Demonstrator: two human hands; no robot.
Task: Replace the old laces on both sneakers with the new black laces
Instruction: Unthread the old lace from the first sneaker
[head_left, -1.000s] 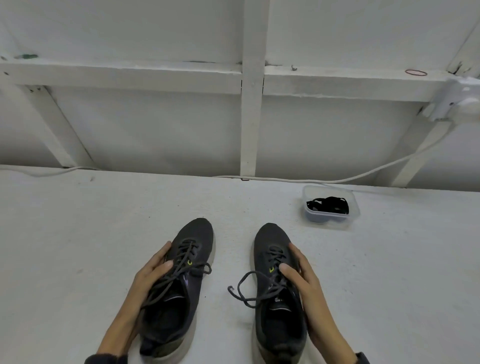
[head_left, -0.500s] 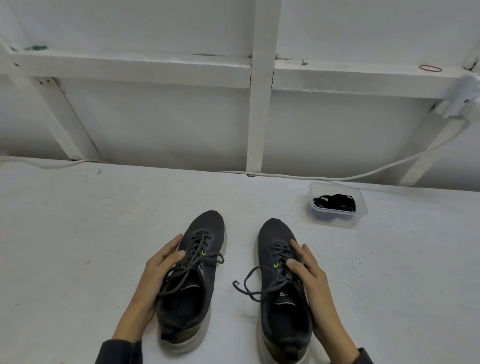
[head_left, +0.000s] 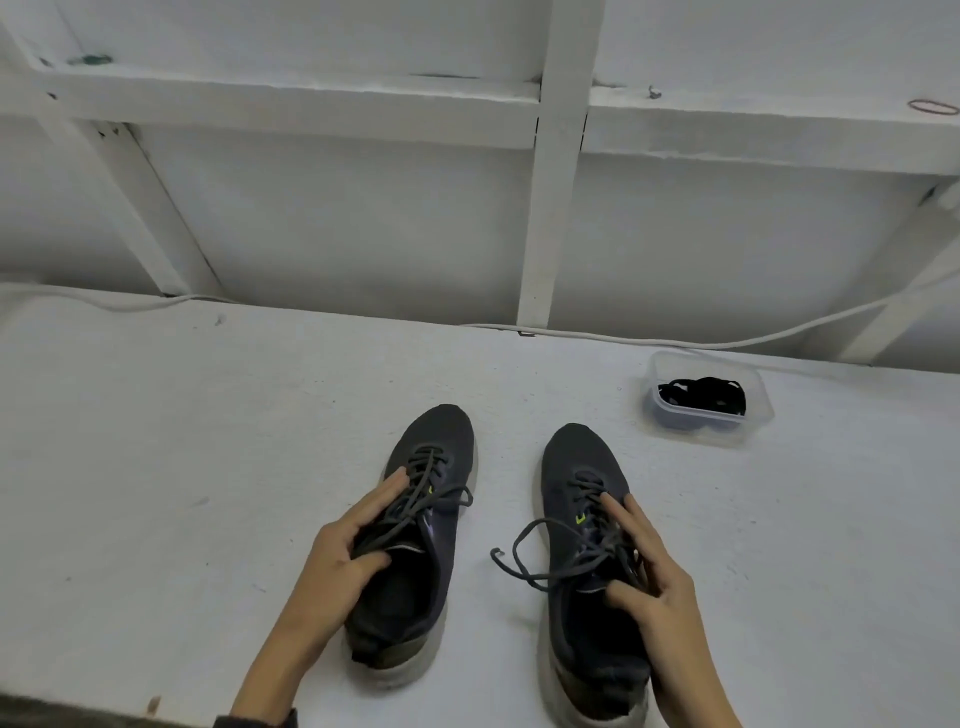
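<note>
Head camera, the only view: two dark sneakers stand side by side on a white surface (head_left: 208, 467), toes pointing away from the person, each under one hand.

The left hand (head_left: 343, 551) lies on the outer flank of the left sneaker (head_left: 415, 582). Its fingers run almost straight along the eyelet row, and its thumb hooks over the collar into the opening, so the upper is held loosely between them.

The right hand (head_left: 649, 571) cups the right sneaker (head_left: 576, 639) from its outer side, fingers spread over the old laces (head_left: 519, 556) and thumb laid across the tongue. Whether it pinches a strand cannot be told. A loose untied loop trails off on the thumb side of this hand.

The new black laces (head_left: 701, 395) lie bundled in a clear plastic container (head_left: 696, 431), well beyond the right hand's fingertips and off to its outer side.

The sneakers look light, with soft knit uppers that would buckle under a squeeze, so steadying one at the firmer heel or sole edge seems wise. The laces are limp, thin cord. They are best pinched at the stiff tips or at a crossing and drawn out eyelet by eyelet, since a hard tug would probably drag the shoe along.
</note>
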